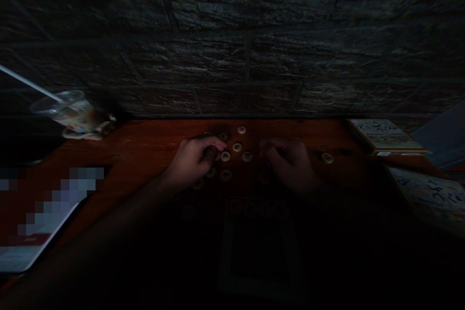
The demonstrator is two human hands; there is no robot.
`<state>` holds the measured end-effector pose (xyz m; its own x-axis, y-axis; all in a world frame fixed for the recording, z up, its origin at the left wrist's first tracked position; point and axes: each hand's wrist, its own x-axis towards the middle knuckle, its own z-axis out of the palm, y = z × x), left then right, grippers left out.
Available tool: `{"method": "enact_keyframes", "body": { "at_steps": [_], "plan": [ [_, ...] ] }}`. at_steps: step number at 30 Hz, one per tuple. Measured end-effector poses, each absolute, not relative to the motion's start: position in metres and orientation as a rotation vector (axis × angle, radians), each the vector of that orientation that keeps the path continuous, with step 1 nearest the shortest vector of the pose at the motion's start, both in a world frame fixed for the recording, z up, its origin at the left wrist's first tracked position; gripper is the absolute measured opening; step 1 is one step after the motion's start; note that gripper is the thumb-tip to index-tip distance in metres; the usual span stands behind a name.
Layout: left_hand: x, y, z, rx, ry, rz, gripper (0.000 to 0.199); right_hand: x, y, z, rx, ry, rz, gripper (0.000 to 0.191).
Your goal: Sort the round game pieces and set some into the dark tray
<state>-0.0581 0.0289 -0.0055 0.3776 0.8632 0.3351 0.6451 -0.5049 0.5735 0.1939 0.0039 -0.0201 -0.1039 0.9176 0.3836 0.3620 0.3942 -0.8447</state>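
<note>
Several round xiangqi pieces lie on the wooden table between and around my hands. My left hand [194, 157] is curled over some of them, its fingertips beside a piece with a dark character [225, 156]. What is in its fingers, if anything, is hidden. A light piece [237, 147] and another dark-marked piece [247, 156] sit between the hands. My right hand [288, 160] has its fingers drawn together just right of these, in shadow; I cannot make out what they hold. Nearer to me, an open box [225, 252] has a row of pieces [257, 208] at its far end.
A piece with a red mark [327, 158] lies right of my right hand. Two flat boxes with brush-like writing, one farther [388, 135] and one nearer [432, 193], are at the right. A plastic cup with a straw [78, 111] stands at the left. A stone-block wall [218, 63] borders the wooden table [145, 138].
</note>
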Motion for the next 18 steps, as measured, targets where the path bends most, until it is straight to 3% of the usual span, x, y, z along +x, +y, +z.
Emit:
{"method": "enact_keyframes", "body": {
  "at_steps": [18],
  "plan": [
    [-0.07, 0.038, 0.0, 2.061, 1.354, 1.237, 0.036, 0.197, 0.008, -0.015, -0.989, -1.19, 0.755, 0.019]
  ]
}}
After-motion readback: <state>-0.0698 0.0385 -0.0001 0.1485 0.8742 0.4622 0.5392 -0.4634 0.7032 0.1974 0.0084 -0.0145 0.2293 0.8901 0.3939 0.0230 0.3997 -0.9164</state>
